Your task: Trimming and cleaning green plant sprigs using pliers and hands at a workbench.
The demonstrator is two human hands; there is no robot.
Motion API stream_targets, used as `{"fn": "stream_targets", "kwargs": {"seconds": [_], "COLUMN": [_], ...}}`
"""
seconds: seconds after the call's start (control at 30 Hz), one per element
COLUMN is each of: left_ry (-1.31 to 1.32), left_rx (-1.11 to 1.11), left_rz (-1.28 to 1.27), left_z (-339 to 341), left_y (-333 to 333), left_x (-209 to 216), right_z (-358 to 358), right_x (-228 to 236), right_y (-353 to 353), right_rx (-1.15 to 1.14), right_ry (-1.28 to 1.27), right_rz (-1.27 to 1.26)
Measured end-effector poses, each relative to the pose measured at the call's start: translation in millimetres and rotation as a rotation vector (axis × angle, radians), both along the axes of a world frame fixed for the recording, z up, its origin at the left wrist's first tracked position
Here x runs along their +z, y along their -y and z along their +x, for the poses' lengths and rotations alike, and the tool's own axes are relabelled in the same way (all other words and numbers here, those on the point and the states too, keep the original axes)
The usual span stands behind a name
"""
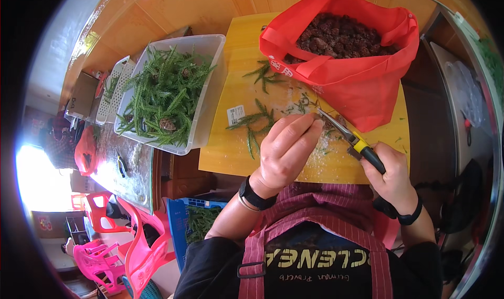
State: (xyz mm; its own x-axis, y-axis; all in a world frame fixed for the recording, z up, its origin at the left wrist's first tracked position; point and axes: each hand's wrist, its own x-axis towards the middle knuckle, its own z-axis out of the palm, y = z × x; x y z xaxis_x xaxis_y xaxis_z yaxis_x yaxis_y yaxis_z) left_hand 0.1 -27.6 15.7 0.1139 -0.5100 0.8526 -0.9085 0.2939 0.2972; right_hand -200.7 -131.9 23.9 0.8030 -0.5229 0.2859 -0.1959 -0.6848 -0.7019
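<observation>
My right hand [391, 174] is wrapped round a pair of pliers [361, 144] with yellow and black handles. Their metal jaws point up and left, reaching the fingertips of my left hand [287, 152]. Those fingers are pinched together, and whatever they hold is too small or hidden to name. Beneath both hands lies a yellow board [220, 157] strewn with white powder and green bits. Left of my left hand are a loose green artificial pine sprig [258, 121] and a white label [235, 115]. Another sprig [264, 75] lies farther back.
A red bag [362, 92] full of dark pine cones [341, 34] stands at the back right. To the left, a clear plastic bin [206, 107] holds green sprigs with some cones. A blue crate [178, 228] and pink chairs [149, 252] are lower left. Another tool [122, 166] rests on the side table.
</observation>
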Motion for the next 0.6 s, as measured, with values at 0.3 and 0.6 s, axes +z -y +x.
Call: {"fn": "stream_targets", "kwargs": {"seconds": [0.3,0.6], "left_ry": [-0.902,-1.433], "left_rx": [-0.372,-0.541], "left_rz": [0.039,0.161], "left_z": [0.0,1.7], "left_y": [2.6,-8.5], "left_x": [-17.1,-13.7], "right_z": [-19.7,-73.1], "right_x": [16.9,-35.4], "right_y": [19.1,66.9], "right_rx": [0.038,-0.143], "right_ry": [-0.058,-0.330], "right_rz": [0.215,0.001]}}
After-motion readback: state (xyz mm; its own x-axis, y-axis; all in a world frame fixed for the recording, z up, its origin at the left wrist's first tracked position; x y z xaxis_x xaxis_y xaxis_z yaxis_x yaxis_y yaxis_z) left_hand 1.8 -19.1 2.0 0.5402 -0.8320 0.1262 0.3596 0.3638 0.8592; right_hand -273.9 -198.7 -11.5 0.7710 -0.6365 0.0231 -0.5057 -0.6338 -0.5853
